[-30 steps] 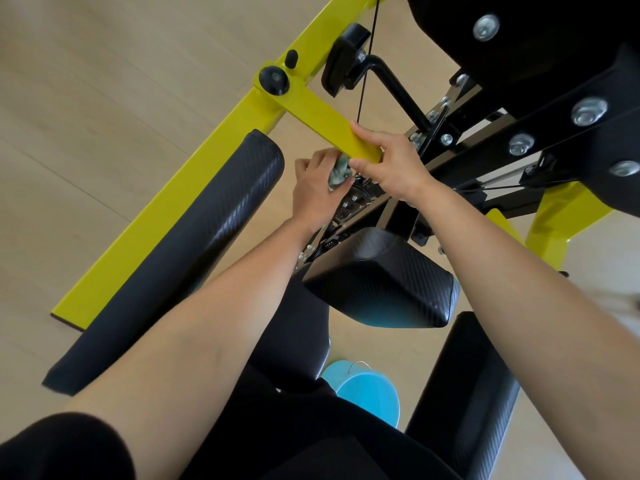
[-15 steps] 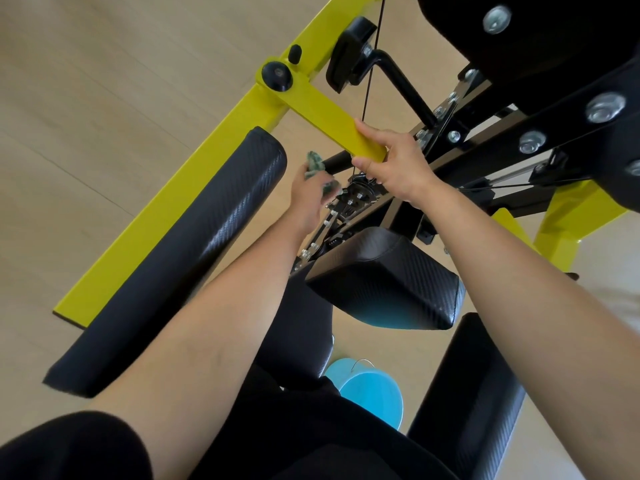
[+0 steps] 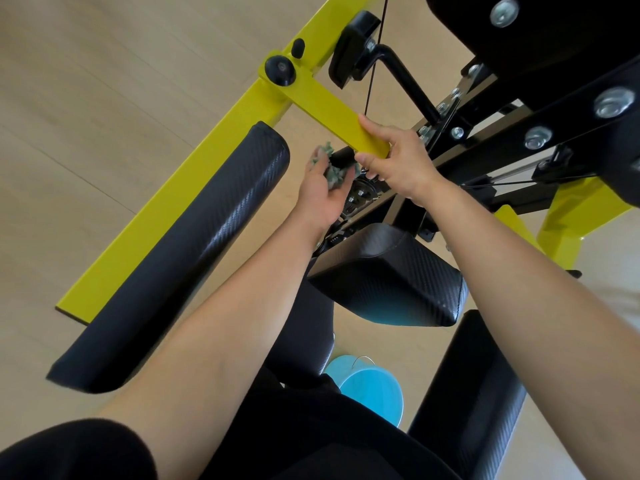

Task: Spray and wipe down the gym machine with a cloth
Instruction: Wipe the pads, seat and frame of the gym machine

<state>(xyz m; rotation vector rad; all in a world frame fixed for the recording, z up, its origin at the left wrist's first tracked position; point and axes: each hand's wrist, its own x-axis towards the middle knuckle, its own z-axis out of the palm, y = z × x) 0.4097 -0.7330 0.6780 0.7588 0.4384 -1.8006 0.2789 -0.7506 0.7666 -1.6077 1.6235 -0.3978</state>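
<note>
Cloth, green and bunched, sits gripped in the left hand against a black handle under the gym machine's yellow bar; right hand clamps that bar's end. No readable lettering.

I'm in a gym or home workout room: in front of me stands a weight machine with a yellow frame, black pads, cables and bolted plates, on a pale wood floor.
</note>
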